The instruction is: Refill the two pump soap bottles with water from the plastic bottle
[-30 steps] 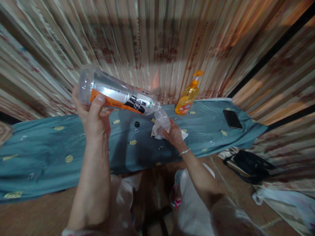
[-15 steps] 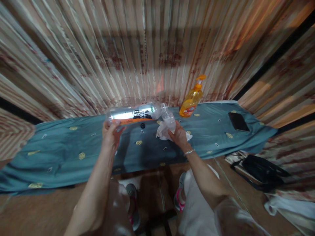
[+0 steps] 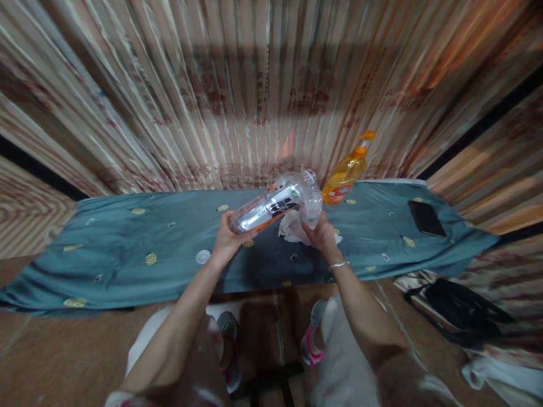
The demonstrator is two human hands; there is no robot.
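Observation:
My left hand [image 3: 225, 240] is wrapped round the base of a clear plastic bottle [image 3: 267, 210] with a silver, black and orange label. The bottle lies tilted, its neck end up and to the right. My right hand [image 3: 321, 233] grips a small clear plastic container [image 3: 313, 204] at the bottle's neck. That container's exact kind is hard to make out, and it overlaps the bottle's mouth. Beneath it a crumpled white tissue [image 3: 291, 229] rests on the patterned green cloth [image 3: 169, 271]. A small round white lid [image 3: 203, 256] lies left of my left forearm.
An orange pump bottle [image 3: 343, 175] stands just right of the small container. Farther right lies a dark phone-like slab [image 3: 426, 218]. A curtain [image 3: 237, 102] hangs close behind the cloth-covered table. On the floor to the right is a black bag [image 3: 462, 308].
My left hand has moved right and raised the bottle's neck end, from nearly level to tilted. The bottle's neck and the small container now overlap more. The white lid has come into view.

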